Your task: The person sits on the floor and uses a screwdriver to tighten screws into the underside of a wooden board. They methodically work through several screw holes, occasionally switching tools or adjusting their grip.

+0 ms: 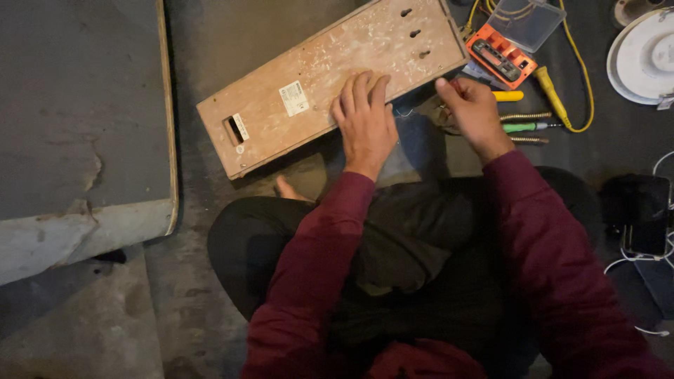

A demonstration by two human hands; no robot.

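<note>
A long brown wooden panel (pixel 316 84), worn and speckled, lies tilted on the floor with a white sticker, a rectangular slot and three holes near its far end. My left hand (pixel 364 121) rests flat on its near edge, fingers together, pressing down. My right hand (pixel 472 112) hovers just right of the panel, fingers pinched around a small reddish tool handle (pixel 456 86); the rest of the tool is hidden. I sit cross-legged in a maroon sleeve top and dark trousers.
An orange meter (pixel 500 56) with yellow leads, a clear plastic box (pixel 526 21), a yellow-handled tool (pixel 508 96) and a green screwdriver (pixel 525 127) lie to the right. A white round fixture (pixel 642 60) sits far right, a dark phone (pixel 646 214) below it. A grey slab (pixel 77 119) fills the left.
</note>
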